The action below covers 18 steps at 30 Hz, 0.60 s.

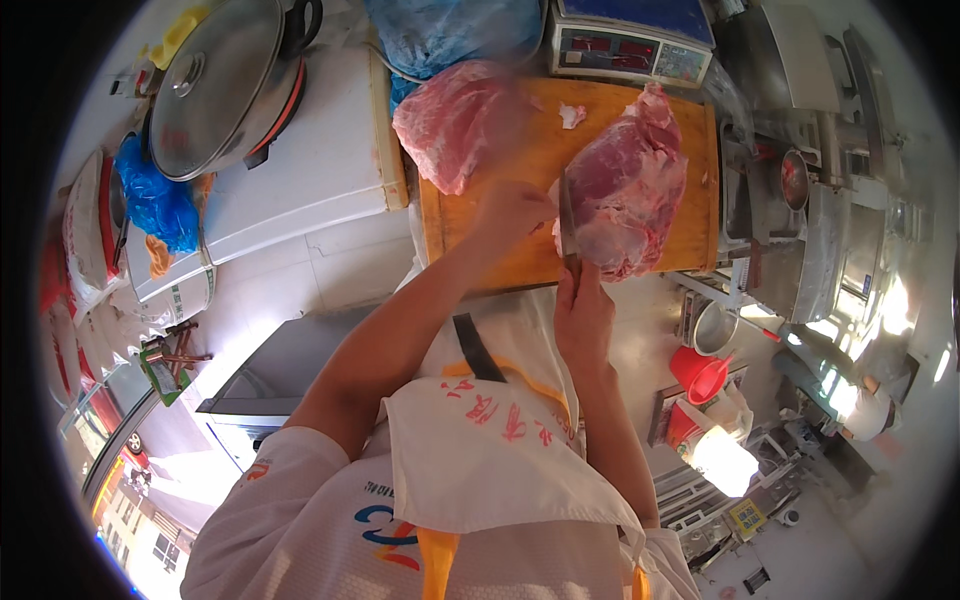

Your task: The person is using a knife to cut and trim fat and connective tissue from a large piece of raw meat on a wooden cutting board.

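Got the right grip [585, 312] clamped on a knife [568, 215], blade against the big meat slab [632, 190] on the wooden board [702, 180]. Left grip [514, 209] by the slab's left edge, can't tell if pinching. Beyond: second meat chunk [450, 130], scale [632, 52].

1 left hand [516, 209] + 1 right hand [585, 318] = 2. 1 knife [568, 220]. 1 left meat cut [445, 128] + 1 right meat cut [632, 190] = 2 big ones, plus at least 1 small meat scrap [572, 116]; blur nearby, can't confirm more. 1 cutting board [701, 170], 1 scale [605, 58], 1 lidded pan [215, 90]. 1 upper blue bag [450, 35] + 1 left-side blue bag [158, 200] = 2. 1 apron [480, 475].
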Tool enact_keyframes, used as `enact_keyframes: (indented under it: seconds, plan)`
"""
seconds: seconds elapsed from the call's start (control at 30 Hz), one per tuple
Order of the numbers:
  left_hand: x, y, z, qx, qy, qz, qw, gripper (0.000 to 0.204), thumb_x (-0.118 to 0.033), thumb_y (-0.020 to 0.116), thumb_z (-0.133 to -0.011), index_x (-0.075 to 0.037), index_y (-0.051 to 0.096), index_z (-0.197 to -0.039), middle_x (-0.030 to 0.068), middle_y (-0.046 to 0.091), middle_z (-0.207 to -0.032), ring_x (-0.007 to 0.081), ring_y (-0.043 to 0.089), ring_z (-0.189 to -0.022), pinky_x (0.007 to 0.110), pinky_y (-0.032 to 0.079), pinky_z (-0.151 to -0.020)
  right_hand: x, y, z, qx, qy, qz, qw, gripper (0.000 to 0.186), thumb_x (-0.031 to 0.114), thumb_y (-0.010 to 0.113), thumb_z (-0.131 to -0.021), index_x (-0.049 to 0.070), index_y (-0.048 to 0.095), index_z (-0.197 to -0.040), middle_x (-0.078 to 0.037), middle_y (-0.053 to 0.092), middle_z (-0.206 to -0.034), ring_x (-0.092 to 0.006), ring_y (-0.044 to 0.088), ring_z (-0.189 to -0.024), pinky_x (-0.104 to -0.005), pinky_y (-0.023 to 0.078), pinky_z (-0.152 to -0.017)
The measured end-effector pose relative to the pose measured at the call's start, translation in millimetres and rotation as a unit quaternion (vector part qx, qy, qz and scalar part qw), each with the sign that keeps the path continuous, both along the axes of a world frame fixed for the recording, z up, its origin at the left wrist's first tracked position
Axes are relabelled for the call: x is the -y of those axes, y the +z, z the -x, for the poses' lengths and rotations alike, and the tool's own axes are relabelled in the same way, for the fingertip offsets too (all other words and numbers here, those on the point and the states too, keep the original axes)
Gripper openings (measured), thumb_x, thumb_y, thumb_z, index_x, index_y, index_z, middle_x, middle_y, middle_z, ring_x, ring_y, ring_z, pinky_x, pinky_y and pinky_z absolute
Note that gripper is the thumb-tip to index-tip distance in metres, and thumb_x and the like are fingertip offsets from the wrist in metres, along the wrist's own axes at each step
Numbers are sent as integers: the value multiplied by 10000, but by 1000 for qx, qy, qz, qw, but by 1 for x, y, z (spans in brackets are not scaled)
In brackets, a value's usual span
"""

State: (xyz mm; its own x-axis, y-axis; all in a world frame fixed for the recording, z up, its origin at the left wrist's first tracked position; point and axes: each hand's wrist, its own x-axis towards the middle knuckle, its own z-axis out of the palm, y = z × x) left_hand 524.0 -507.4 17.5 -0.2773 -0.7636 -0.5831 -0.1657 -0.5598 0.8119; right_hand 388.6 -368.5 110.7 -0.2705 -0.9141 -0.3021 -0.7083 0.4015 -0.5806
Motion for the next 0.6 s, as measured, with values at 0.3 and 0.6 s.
enact_keyframes:
  seconds: [0.3,0.6]
  plan:
    - [16,-6,-2,80,-105,-32,991,344,-343,852,-811,-4,798,-780,50,718,-710,109,645,-629,337,492,-551,-3,6,-18,-105,23,-61,992,271,226,570,-1135,80,509,-1355,-267,730,-1043,-543,716,-911,-625,588,-774]
    - [-3,-9,-10,44,-95,58,993,406,-426,874,-822,-29,860,-910,105,755,-730,175,732,-682,366,580,-638,-2,1,-29,-171,26,-88,981,294,266,540,-1153,85,501,-1382,-240,735,-992,-504,739,-845,-631,597,-752]
